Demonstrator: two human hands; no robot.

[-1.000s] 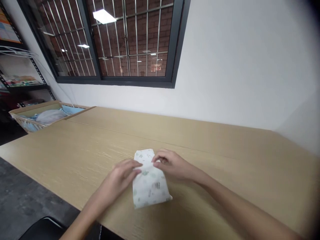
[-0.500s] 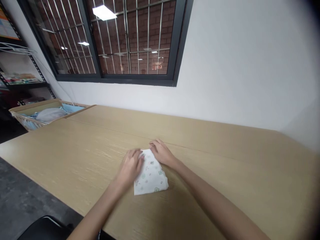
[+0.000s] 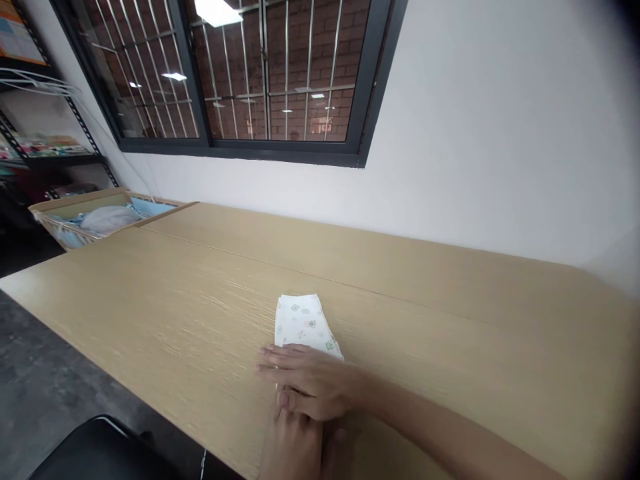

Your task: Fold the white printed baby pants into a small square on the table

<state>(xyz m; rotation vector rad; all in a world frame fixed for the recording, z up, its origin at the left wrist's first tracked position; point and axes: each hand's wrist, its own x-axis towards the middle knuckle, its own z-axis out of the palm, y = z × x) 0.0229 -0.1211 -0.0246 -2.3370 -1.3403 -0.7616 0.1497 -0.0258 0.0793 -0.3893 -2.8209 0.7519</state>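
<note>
1. Pale wood-toned and broad, the surface (image 3: 200,313) runs along a white wall (image 3: 475,133) beneath a barred window (image 3: 280,73). At its far left end sits an open crib-like box (image 3: 80,198) with blue and grey fabric inside.
2. On that surface, in front of me, lies the white printed cloth (image 3: 303,323), flat, its far end uncovered and its near part hidden by my hands.
3. My right hand (image 3: 317,383) reaches across it, grip wide and flat, fingers pointing left and pinching nothing that I can see.
4. My left hand (image 3: 295,437) comes up from below, partly under the right; its fingers are covered, so I cannot tell how that grip is set.
5. As far as I can judge, the folding seen here is well along: the cloth is a small, layered piece, narrower at the far end. Its right edge looks slightly uneven, and whether any fold is left I cannot tell.
</note>
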